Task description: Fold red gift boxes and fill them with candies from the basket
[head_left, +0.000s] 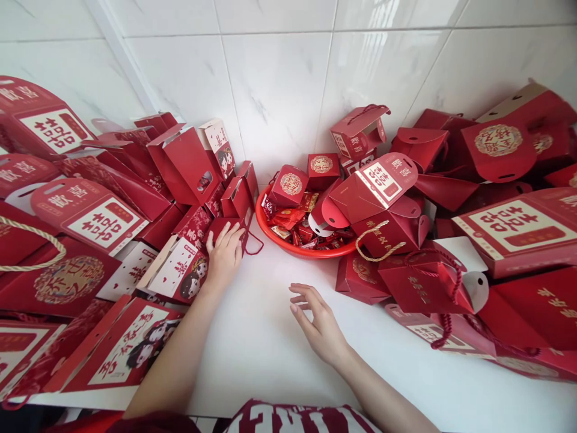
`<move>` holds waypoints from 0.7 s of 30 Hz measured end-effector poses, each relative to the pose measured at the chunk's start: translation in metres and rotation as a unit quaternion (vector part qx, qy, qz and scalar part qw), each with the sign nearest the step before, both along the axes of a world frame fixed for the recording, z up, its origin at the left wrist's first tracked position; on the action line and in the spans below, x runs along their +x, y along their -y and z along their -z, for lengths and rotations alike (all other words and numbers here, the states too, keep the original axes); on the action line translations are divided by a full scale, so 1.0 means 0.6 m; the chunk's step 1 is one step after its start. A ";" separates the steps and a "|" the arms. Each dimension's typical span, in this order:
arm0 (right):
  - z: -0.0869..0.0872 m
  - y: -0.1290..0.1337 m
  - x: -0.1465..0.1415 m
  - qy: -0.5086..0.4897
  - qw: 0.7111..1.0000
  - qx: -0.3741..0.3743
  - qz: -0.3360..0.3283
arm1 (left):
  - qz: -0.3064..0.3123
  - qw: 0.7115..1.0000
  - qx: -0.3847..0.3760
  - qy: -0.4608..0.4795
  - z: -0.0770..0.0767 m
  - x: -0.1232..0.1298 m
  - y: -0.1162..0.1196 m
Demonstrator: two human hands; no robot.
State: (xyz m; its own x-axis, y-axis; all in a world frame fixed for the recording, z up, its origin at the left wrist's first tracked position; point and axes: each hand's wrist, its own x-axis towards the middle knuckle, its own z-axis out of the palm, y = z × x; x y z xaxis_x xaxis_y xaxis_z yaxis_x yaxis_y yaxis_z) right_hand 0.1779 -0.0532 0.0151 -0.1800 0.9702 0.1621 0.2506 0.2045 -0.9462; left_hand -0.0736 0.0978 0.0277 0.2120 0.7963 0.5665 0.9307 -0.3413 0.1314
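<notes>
My left hand [224, 255] lies over a small dark-red gift box [231, 227] at the inner edge of the left group, its fingers stretched across the top. A thin red cord [258, 245] loops out from that box onto the white table. My right hand [321, 328] hovers over the table with fingers apart and nothing in it. Beyond the hands, close to the wall, is a red plastic basin [288, 245] of wrapped candies [303, 231]. Two small red boxes [289, 185] with gold emblems sit in its back part.
Red and white gift boxes [178, 270] crowd the left side. More red boxes [514, 228] pile up on the right, some leaning over the basin, several with rope handles [446, 329]. A white tiled wall [279, 84] stands behind the white table [256, 337].
</notes>
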 end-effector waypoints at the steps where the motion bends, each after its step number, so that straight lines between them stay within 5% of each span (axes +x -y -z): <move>1: 0.000 0.001 -0.001 0.001 1.000 0.001 -0.003 | -0.002 1.000 -0.001 -0.003 0.000 0.000 0.000; 11: 0.004 -0.001 -0.002 -0.001 1.000 0.007 -0.009 | 0.036 0.997 0.059 -0.037 -0.023 0.040 0.044; 14: 0.004 -0.002 -0.001 -0.003 1.000 0.012 -0.011 | 0.134 0.989 0.068 -0.012 -0.005 0.064 0.070; 17: 0.004 -0.004 0.001 -0.003 1.000 0.022 -0.010 | 0.242 0.970 -0.028 -0.003 0.028 0.089 0.085; 21: 0.005 -0.010 0.001 -0.003 0.999 0.041 0.000 | 0.288 0.949 -0.123 -0.021 0.058 0.115 0.085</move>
State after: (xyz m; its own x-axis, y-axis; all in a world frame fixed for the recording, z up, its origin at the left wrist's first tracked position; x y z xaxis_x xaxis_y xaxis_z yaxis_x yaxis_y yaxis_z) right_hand 0.1782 -0.0472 0.0120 -0.1794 0.9536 0.2417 0.2442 0.2812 -0.9281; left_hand -0.0048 0.0469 -0.0069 0.6705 0.6485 0.3605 0.6049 -0.7591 0.2405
